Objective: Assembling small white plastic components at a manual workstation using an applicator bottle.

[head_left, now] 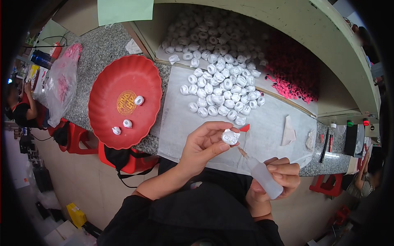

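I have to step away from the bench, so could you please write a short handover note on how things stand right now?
Left hand pinches one small white piece at the fingertips. Right hand grips a small squeeze bottle, nozzle pointed at that piece.
Done: three white pieces lie in the red tray to the left.
Left: a large pile of white pieces on the paper sheet ahead, with more in the box behind. Pink parts sit to the right of the pile.
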Available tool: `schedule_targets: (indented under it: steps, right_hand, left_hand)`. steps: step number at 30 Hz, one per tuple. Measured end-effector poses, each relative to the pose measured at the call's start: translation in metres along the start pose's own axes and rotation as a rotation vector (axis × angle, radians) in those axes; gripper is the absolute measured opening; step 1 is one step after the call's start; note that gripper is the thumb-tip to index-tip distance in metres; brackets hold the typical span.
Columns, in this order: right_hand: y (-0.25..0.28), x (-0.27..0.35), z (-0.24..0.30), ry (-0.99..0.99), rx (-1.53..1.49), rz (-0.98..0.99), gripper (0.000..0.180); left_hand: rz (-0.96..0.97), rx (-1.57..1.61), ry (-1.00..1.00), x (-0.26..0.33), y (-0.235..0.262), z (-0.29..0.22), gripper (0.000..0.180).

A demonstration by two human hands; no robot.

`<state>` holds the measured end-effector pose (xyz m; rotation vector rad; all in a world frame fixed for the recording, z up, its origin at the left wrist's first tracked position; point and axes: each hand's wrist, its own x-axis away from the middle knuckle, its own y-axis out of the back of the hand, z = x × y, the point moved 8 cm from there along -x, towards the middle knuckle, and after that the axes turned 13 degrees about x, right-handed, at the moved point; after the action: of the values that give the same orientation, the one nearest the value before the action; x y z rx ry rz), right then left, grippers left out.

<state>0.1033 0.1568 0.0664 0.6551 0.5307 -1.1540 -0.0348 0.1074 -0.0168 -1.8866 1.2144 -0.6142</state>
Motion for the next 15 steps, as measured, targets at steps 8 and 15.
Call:
schedule_targets:
  steps: [8,15]
  right_hand:
    - [0.0016,0.0013,0.0002,-0.005,-0.026,0.014,0.042]
    - [0.0050,0.0003,-0.0011,0.037,-0.066,-0.016,0.040]
  left_hand:
    - [0.001,-0.011,0.010,0.0015,-0.0019,0.0027,0.034]
    - [0.026,0.020,0.016,0.0028,0.0005,0.0053,0.033]
